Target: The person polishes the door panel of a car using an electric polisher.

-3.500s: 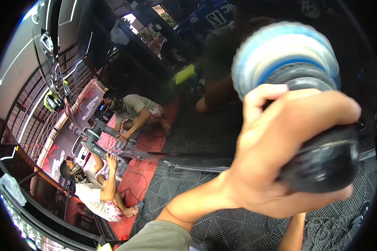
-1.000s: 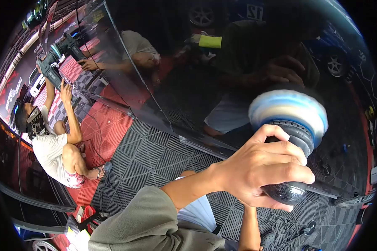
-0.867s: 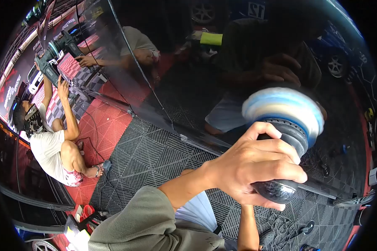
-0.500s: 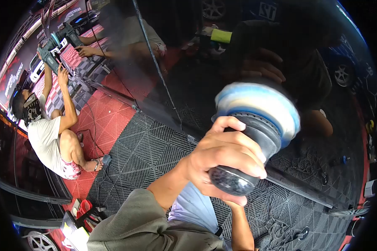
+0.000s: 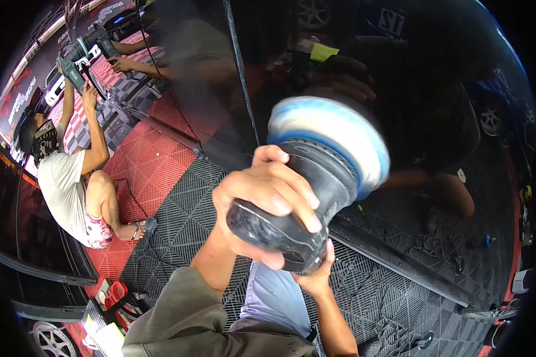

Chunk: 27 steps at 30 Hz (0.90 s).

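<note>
My left hand (image 5: 268,193) is wrapped over the black body of a polisher (image 5: 318,172), with its fingers curled round the housing. Behind and below it, my right hand (image 5: 317,275) grips the polisher's rear end, partly hidden by the tool. The blue and white round pad (image 5: 333,140) looks blurred and faces the glossy dark car panel (image 5: 411,208), touching it or very close. My left hand and the floor's surroundings are mirrored in the panel. A seam runs down the panel left of the pad.
At the left a co-worker (image 5: 65,178) squats, both hands on another polisher (image 5: 71,74) against the same car. Grey and red grid tiles (image 5: 178,208) cover the floor, with a cable across them. Lower left are red items (image 5: 118,291) and another car's wheel (image 5: 53,340).
The polisher and both my hands have shifted left and slightly up along the panel. The view has moved a little. The co-worker's pose looks nearly the same.
</note>
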{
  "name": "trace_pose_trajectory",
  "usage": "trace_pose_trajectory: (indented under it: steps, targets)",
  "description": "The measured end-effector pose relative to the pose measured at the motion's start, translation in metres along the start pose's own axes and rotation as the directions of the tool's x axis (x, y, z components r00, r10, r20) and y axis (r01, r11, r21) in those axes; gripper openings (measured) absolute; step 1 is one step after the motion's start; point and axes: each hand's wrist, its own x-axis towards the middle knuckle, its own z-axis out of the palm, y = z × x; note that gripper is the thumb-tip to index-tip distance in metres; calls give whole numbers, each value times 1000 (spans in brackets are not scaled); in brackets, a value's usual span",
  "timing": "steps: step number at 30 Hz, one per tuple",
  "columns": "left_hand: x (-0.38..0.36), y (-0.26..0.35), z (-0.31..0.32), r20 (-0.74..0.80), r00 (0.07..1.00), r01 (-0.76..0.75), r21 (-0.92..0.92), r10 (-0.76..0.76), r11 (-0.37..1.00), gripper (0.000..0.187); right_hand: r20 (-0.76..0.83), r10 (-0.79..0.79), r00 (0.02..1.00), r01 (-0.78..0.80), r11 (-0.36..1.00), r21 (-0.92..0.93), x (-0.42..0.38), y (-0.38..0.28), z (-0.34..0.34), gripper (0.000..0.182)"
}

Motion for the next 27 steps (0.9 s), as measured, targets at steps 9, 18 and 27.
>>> trace_pose_trajectory:
  steps: [9,18,27]
  targets:
    - [-31,-9,-39,-304,951,-47,10,48,999,68,100,-40,994,51,993,-104,34,-19,18,109]
    - [11,42,-19,-627,777,281,280,-47,918,29,19,-56,998,57,997,-61,50,-32,27,100]
    - [30,48,-10,-694,715,507,434,-83,745,31,80,-19,997,26,996,-89,50,-31,18,100]
